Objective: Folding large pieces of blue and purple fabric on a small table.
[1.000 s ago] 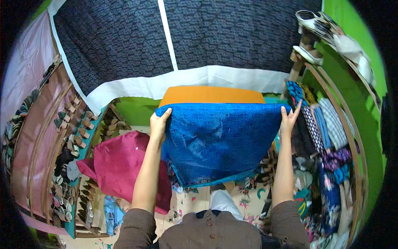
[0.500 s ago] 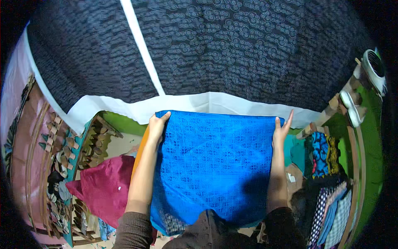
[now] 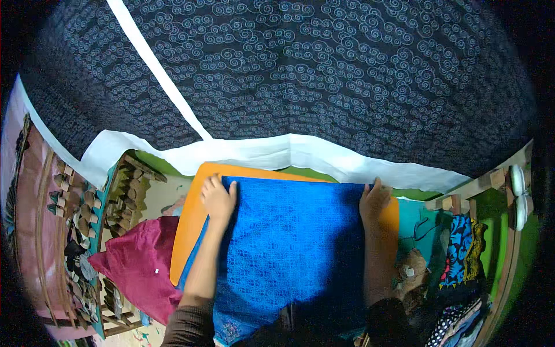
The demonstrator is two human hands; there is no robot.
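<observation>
The left hand [image 3: 219,199] is lower in the view than half a second ago, its thumb parted from the bent fingers at the upper left corner of the blue cloth [image 3: 289,248]; whether they pinch the fabric or press on it cannot be told. The cloth now lies along the orange desk [image 3: 188,243], which shows to the left, above and to the right; earlier only a strip at the left was visible. The right hand [image 3: 376,203] is at the cloth's upper right corner, one finger raised less sharply than before; its grip cannot be told.

At the far left hangs a pink sheet [image 3: 29,231], then a rack [image 3: 103,217] with rows of small shoe-like items and a maroon cloth [image 3: 144,263] beside the desk. Behind spreads a dark hanging [image 3: 318,69] with pale swirls and a white border [image 3: 248,155]. On the right are a green cloth [image 3: 430,222], a blue-and-black patterned cloth [image 3: 459,246] and a white shoe [image 3: 518,194].

The maroon cloth's right part is hidden by the desk and left arm. The blue cloth's near end disappears beneath the person's dark torso. Shadow darkens its right side and the right forearm, blurring that sleeve's outline; a dotted cloth [image 3: 445,324] is cut by the lower edge.
</observation>
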